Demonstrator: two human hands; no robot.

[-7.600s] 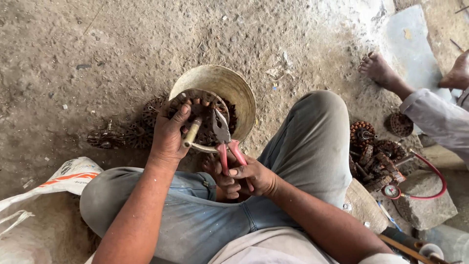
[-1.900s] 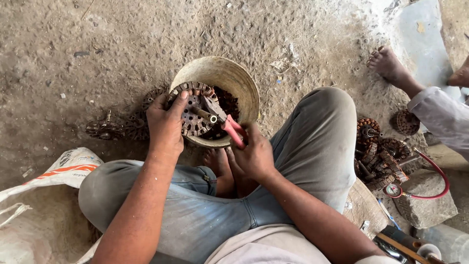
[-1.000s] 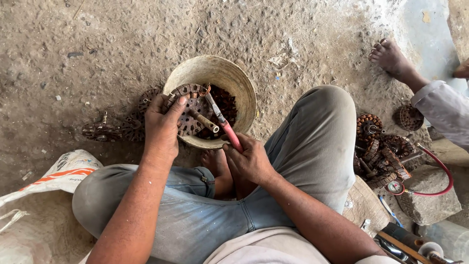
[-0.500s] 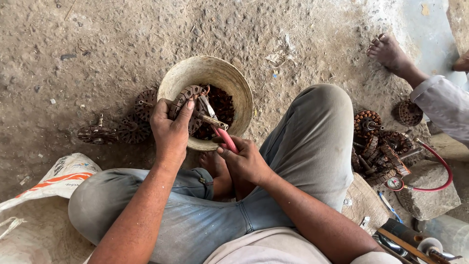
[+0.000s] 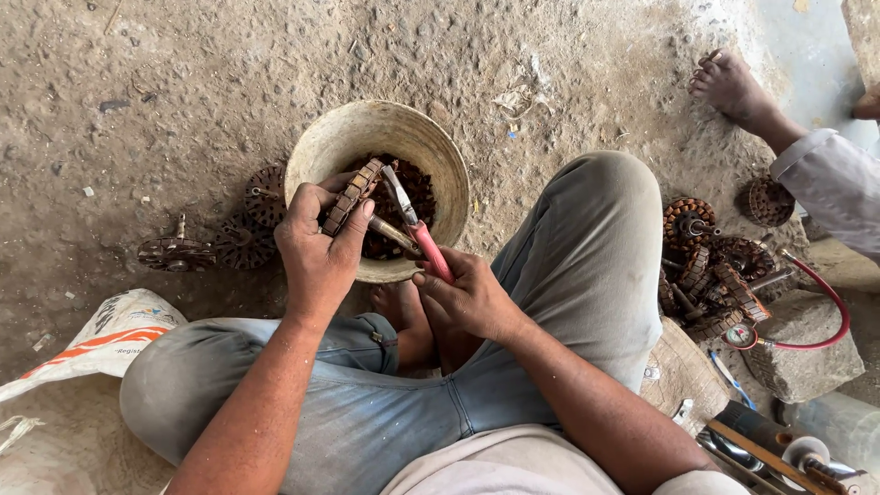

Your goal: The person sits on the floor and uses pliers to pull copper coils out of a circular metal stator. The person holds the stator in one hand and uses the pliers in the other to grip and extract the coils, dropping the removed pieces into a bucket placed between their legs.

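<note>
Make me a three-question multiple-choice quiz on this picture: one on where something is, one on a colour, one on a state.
1. Where does the pile of rusty rotors lie?
A. beside the right knee
B. inside the sack
C. on the stone block

2. What colour are the pliers' handles?
A. blue
B. pink-red
C. yellow

3. How is the left hand?
A. open and flat
B. resting on the floor
C. gripping a rusty rotor over the bowl

Answers: 1 A, they lie beside that knee; 2 B, pink-red shows above the right hand; 3 C, its fingers wrap the part.
</note>
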